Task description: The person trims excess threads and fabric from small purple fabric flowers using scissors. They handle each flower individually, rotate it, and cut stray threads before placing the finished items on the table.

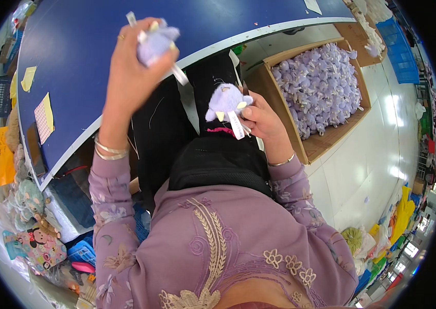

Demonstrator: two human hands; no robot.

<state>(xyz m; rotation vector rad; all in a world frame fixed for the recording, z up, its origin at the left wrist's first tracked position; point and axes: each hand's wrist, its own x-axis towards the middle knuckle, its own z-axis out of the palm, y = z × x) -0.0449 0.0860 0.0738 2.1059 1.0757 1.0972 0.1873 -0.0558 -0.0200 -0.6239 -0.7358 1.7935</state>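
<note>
My left hand [130, 72] is raised over the edge of the blue table, its fingers closed round a small lilac plush piece [155, 47] with cream points and a white tag. Lower down, above my lap, my right hand [263, 117] grips a second lilac plush piece [225, 100] by its side. That one is fuzzy, has small pale-yellow cones, and a white printed tag [236, 124] hangs from it. Beside my right index finger a thin dark pointed thing [244, 88] sticks up; its kind I cannot make out.
A cardboard box [308, 149] heaped with similar lilac pieces [321, 87] stands to my right. Ahead and left spreads the blue table [73, 51], with yellow paper [29, 78] and a sheet of stickers [44, 118]. A blue crate [398, 51] stands far right; plush toys [30, 198] pile up at left.
</note>
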